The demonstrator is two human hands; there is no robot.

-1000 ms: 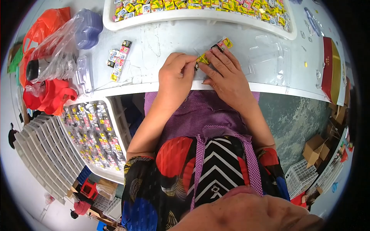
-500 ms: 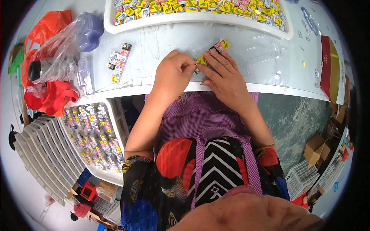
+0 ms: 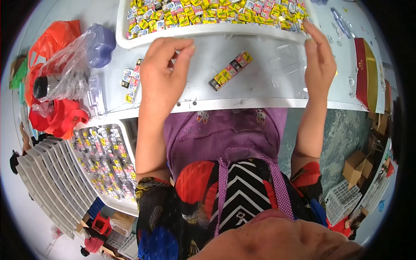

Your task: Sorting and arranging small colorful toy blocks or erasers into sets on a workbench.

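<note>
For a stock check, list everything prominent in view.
Rectangular plastic tray: one, white, far side of table.
Tiny boxes: many, multicoloured, inside it.
Straight box strip: one, multicoloured, table centre.
Box cluster: one, multicoloured, left of strip.
Thin plastic packaging: uncounted, clear, right of strip.
Flat box: one, red and gold, table's right.
Bags: several, red or clear, table's left.
Packed plastic tray: one, white, lower left.
Stacked trays: several, white, lower left.
Cardboard box: one, brown, lower right.
Left hand, right hand: one each, bare, above table.

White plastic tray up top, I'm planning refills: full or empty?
Filled where visible: small yellow, pink and white boxes cover the white tray; its far end unseen.
</note>
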